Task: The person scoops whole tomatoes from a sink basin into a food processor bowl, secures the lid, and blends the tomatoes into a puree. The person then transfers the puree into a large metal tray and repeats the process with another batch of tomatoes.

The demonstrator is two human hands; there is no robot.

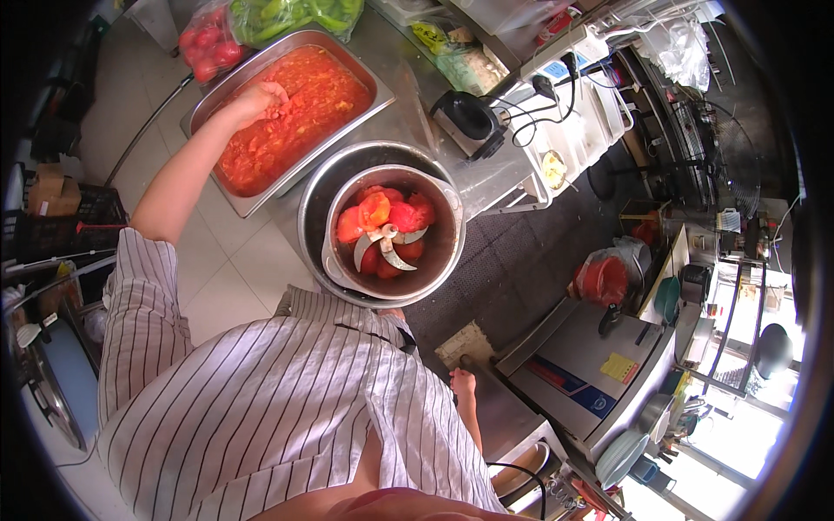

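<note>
My left hand (260,103) is low over the crushed tomatoes (293,130) in a deep rectangular steel pan (296,174). Its fingers curl at the surface among red pieces; whether they grip any is hard to see. Closer to my body, a food chopper's steel bowl (332,251) sits inside a larger steel pot (316,195). Peeled tomatoes (374,210) lie in the bowl around curved blades (394,259) on a central shaft. My right hand (462,382) hangs at my right side with its fingers curled in, nothing visible in it.
Behind the pan are bagged tomatoes (212,45) and green peppers (287,16). A black-and-silver motor unit (469,124) rests right of the pot, near a power strip (563,55) with cords. A steel chest-like appliance (586,371) and a red bucket (603,280) stand to the right.
</note>
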